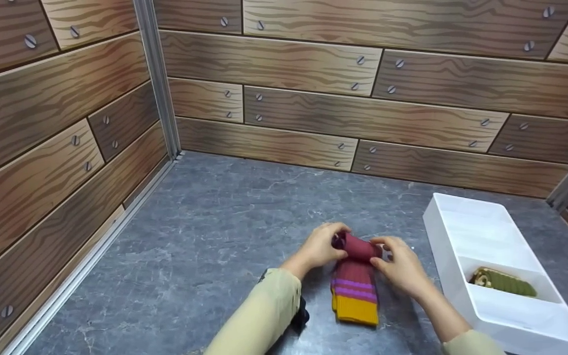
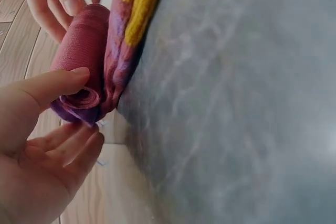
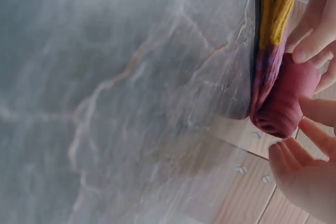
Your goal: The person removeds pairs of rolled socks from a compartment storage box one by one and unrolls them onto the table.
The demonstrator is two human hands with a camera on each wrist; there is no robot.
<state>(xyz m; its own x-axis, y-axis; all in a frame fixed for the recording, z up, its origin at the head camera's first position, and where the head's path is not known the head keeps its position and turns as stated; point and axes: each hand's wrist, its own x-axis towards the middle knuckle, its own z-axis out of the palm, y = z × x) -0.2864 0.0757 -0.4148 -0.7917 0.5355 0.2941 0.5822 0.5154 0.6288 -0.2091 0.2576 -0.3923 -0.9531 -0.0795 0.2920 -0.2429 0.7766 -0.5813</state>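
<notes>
A pair of maroon socks (image 1: 355,273) with purple stripes and mustard cuffs lies on the grey surface, its far part wound into a roll (image 1: 360,247). My left hand (image 1: 322,245) holds the roll's left end, thumb (image 2: 71,81) on the near side and fingers beyond it. At the opposite end, my right hand (image 1: 403,267) pinches the roll between thumb and fingers. Both wrist views show the coiled layers at the roll's ends. The striped part and the cuffs (image 1: 357,310) stretch flat toward me.
A white divided box (image 1: 444,246) stands to the right, with a rolled green textile (image 1: 506,283) in one compartment. Beside my left sleeve a small black object (image 1: 301,314) is partly hidden. Wood-patterned walls (image 1: 274,103) border the surface at the back and left.
</notes>
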